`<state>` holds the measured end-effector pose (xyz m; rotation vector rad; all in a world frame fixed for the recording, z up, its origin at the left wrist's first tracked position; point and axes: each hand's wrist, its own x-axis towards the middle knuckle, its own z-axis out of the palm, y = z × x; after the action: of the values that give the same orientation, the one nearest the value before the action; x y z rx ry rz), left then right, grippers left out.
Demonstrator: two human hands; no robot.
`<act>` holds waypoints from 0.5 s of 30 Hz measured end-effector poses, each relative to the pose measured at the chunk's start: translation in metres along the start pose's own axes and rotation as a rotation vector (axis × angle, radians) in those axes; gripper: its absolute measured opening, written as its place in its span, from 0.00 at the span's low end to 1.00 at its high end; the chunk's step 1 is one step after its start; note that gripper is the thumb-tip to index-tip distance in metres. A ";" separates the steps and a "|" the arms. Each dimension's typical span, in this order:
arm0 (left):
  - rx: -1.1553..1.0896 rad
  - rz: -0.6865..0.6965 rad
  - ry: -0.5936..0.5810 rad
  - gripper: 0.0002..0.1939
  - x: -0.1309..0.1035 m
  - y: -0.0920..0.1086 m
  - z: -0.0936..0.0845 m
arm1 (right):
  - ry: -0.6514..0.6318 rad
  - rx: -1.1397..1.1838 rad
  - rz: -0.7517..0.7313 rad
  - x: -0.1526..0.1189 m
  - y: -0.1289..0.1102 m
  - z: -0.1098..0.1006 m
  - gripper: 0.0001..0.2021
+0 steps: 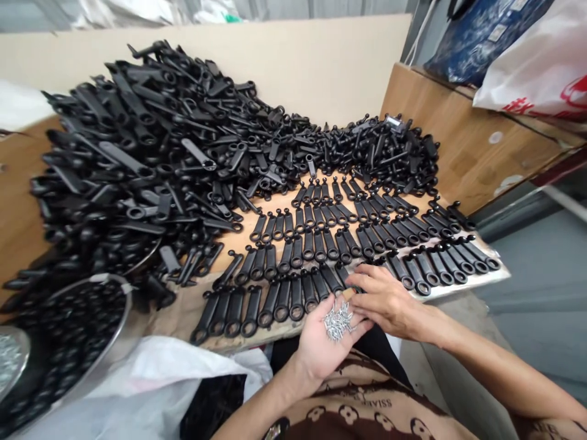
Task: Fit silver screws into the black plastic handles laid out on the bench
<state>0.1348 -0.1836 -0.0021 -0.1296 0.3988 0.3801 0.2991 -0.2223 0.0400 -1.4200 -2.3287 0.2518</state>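
Observation:
My left hand (316,345) lies palm up at the table's front edge, with a small heap of silver screws (338,321) in its cupped palm. Close beside it, my right hand (389,300) reaches over the front row, its fingers bent together around the black handles there. Whatever its fingertips pinch is hidden. A tan wrap (349,294) shows at one finger. Black plastic handles, each with a ring at one end and a small knob at the other, lie in rows; one front-row handle (296,296) is just left of my fingers.
A tall pile of black handles (151,140) covers the back left, and a lower pile (380,150) the back right. At the left stand a bin of black parts (68,336) and a bowl of small silver pieces (9,360). A wooden side board (454,140) bounds the right.

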 end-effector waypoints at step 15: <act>-0.056 0.079 0.043 0.09 -0.006 -0.004 -0.002 | 0.215 -0.132 0.179 0.003 -0.029 0.040 0.10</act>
<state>0.1307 -0.1899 -0.0015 -0.1772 0.4369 0.4671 0.2577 -0.2310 0.0152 -1.6342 -2.0808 -0.0058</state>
